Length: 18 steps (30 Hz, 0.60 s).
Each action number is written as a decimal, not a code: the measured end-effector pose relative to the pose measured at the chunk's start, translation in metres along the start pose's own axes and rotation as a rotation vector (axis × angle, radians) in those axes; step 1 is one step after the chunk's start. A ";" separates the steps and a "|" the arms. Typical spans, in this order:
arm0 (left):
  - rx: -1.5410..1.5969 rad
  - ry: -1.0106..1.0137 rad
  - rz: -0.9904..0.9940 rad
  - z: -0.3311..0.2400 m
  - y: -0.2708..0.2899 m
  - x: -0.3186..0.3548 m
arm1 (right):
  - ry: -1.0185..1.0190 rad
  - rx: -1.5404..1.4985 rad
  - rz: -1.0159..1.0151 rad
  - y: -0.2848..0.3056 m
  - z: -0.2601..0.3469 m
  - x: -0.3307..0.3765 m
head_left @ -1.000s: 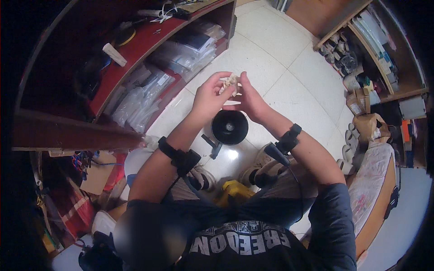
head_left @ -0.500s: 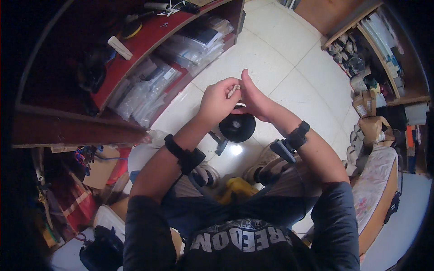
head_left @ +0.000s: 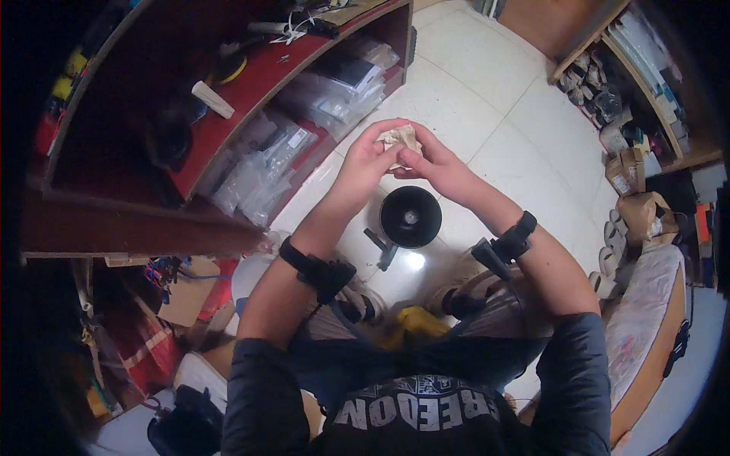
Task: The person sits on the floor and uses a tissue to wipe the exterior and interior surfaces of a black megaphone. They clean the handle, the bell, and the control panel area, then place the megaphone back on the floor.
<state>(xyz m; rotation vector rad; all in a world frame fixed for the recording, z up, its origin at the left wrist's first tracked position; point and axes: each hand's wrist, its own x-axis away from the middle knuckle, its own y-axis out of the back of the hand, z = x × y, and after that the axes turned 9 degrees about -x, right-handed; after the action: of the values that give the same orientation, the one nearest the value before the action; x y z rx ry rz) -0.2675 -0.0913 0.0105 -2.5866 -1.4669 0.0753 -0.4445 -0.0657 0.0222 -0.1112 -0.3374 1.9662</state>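
My left hand and my right hand meet at the centre of the picture. Both are closed around a crumpled piece of off-white paper or cloth; the exact material is hard to tell. Thumbs press on it from the near side, while the other fingers curl behind and are partly hidden. On the floor below the hands sits a round black vessel, with something small and pale at its middle and a dark handle-like part at its lower left.
A red shelf unit with plastic bags stands at the left. To the right are a wooden shelf, a brown paper bag and pale footwear. Something yellow lies between my legs on the tiled floor.
My right hand, flat and upright before, has closed in beside the left one. The crumpled piece shows more now, and the hands no longer cover the vessel's far rim.
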 end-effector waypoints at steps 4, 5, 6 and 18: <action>-0.071 -0.088 0.020 -0.007 -0.007 -0.001 | 0.022 0.041 0.016 0.011 -0.008 -0.005; -0.109 -0.147 0.023 -0.010 -0.011 0.000 | 0.041 0.065 0.017 0.013 -0.009 -0.005; -0.116 -0.145 0.033 -0.014 -0.014 0.001 | 0.050 0.060 0.009 0.016 -0.010 -0.004; -0.703 -0.248 -0.181 -0.023 -0.013 0.009 | 0.125 0.150 0.004 -0.001 -0.004 -0.001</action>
<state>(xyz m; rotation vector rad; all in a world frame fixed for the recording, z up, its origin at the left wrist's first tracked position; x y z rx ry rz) -0.2706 -0.0800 0.0360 -3.0275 -2.1238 -0.1835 -0.4426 -0.0654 0.0190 -0.1376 -0.1075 1.9712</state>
